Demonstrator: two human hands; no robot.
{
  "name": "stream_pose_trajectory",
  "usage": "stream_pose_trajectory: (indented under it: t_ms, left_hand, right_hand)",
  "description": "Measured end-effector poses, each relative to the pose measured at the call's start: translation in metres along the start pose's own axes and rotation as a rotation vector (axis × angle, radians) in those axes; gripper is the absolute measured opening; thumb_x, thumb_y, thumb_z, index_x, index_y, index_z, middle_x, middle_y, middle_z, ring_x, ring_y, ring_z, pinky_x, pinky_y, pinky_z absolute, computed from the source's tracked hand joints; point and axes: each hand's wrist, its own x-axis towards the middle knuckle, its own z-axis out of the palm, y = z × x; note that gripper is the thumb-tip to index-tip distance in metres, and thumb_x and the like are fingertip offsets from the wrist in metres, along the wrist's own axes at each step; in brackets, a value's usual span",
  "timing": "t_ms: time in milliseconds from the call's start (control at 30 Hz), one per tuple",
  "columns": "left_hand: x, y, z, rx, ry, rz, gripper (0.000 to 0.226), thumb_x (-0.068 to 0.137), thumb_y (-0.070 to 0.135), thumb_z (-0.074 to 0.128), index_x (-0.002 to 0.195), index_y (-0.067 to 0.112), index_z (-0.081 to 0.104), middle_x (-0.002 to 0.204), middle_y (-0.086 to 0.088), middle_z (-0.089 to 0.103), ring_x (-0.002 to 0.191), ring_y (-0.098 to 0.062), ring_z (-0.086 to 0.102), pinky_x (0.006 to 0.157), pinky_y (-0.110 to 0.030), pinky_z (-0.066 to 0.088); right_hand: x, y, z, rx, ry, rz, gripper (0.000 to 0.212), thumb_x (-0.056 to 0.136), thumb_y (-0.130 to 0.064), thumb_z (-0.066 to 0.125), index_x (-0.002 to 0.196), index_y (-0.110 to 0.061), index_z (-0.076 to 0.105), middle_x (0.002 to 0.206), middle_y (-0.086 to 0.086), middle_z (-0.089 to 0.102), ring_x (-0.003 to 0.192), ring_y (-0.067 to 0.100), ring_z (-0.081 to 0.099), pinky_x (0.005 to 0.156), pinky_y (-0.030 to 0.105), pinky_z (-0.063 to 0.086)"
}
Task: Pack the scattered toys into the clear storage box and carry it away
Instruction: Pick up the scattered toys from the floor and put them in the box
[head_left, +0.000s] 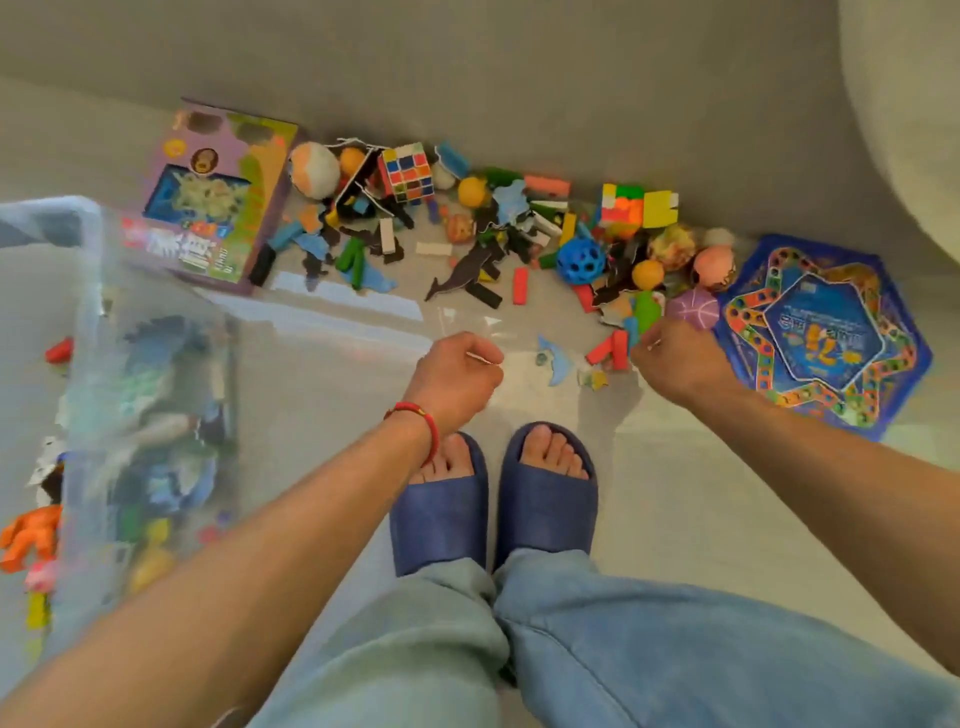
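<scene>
Clear plastic storage box (88, 332) at near left, blurred, already holding a jumble of toys, an orange figure (31, 535) among them. Grey floor (675, 493) underfoot, grey wall along the far side. Purple toy carton (218, 197) lying flat just right of the box's far corner. Blue star-shaped game board (826, 332) flat at far right. Between carton and board, a heap of scattered toys against the wall: puzzle cube (408, 171), blue holed ball (581, 260), purple ball (693, 309) touching the board's left edge, orange ball (472, 191), dark cardboard dolphin (462, 275), red blocks (613, 351). Navy slippers (493, 499) and pale blue trousers at near centre. Left hand (457, 379), red cord on the wrist, fingers curled in a loose fist above bare floor; cannot tell whether anything sits inside. Right hand (680, 358) lowered at the near edge of the heap, just beside the red blocks, fingers curled downward; cannot tell whether anything is pinched.
</scene>
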Motion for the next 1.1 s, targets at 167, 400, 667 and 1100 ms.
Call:
stream_pose_trajectory:
  t_ms: [167, 400, 667, 1100]
  left_hand:
    - [0.063, -0.019, 0.041, 0.463, -0.052, 0.251, 0.032, 0.084, 0.015, 0.065, 0.116, 0.020, 0.060, 0.111, -0.004, 0.062, 0.103, -0.020, 0.061, 0.082, -0.023, 0.044]
    - [0.112, -0.023, 0.075, 0.937, -0.136, 0.720, 0.063, 0.087, 0.022, 0.064, 0.146, 0.025, 0.040, 0.146, -0.007, 0.033, 0.124, -0.029, 0.040, 0.078, -0.042, 0.054]
    - [0.132, -0.032, 0.076, 0.805, -0.110, 0.899, 0.031, 0.083, 0.009, 0.073, 0.114, 0.009, 0.070, 0.103, -0.015, 0.055, 0.089, -0.033, 0.055, 0.069, -0.045, 0.053]
    - [0.134, -0.044, 0.063, 0.788, -0.029, 0.840, 0.011, 0.083, 0.002, 0.071, 0.094, 0.004, 0.067, 0.091, -0.015, 0.060, 0.074, -0.034, 0.061, 0.062, -0.034, 0.047]
  right_hand:
    - [0.019, 0.006, 0.053, 0.075, 0.299, 0.015, 0.041, 0.093, -0.040, 0.061, 0.117, -0.007, 0.056, 0.122, 0.017, 0.053, 0.109, 0.037, 0.056, 0.085, 0.045, 0.048]
    - [0.023, -0.002, 0.091, 0.089, 0.444, -0.041, 0.048, 0.089, -0.038, 0.068, 0.124, -0.015, 0.046, 0.124, 0.012, 0.041, 0.107, 0.034, 0.051, 0.074, 0.045, 0.052]
    - [0.023, -0.003, 0.108, 0.021, 0.444, -0.176, 0.052, 0.095, -0.030, 0.061, 0.141, -0.014, 0.044, 0.141, 0.015, 0.034, 0.119, 0.034, 0.051, 0.075, 0.041, 0.055]
    - [0.025, 0.022, 0.098, 0.165, 0.367, -0.395, 0.039, 0.092, 0.001, 0.057, 0.130, -0.008, 0.059, 0.132, 0.013, 0.047, 0.119, 0.022, 0.047, 0.106, 0.022, 0.039]
